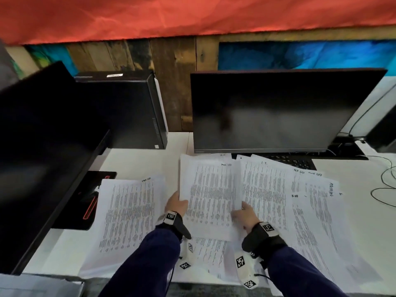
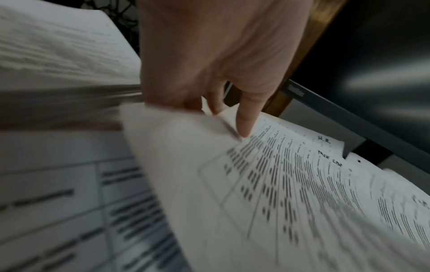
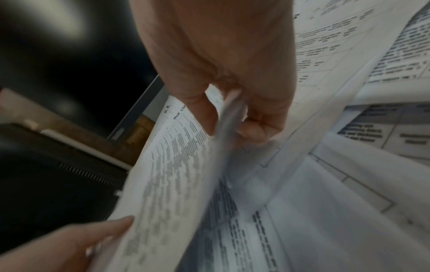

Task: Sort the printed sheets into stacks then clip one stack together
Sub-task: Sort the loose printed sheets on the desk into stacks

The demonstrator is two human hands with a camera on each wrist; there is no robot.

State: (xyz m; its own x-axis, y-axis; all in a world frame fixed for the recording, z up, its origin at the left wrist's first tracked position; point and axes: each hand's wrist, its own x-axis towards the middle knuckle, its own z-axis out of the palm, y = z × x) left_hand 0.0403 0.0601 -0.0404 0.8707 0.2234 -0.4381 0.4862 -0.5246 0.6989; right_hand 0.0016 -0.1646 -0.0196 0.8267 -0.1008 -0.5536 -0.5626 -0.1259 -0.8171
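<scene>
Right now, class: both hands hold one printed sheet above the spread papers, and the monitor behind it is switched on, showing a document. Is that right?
Not quite. The monitor is dark, as the head view shows. The left hand and right hand do hold one printed sheet above the spread papers.

held sheet (image 1: 209,196): lifted off the desk, both hands on it
left hand (image 1: 176,204): pinching its 9 o'clock edge
right hand (image 1: 246,215): gripping its 3 o'clock edge
left stack (image 1: 128,213): lies at 9 o'clock
spread sheets (image 1: 300,211): fanned out at 3 o'clock
monitor (image 1: 274,110): dark, at 12 o'clock
</scene>
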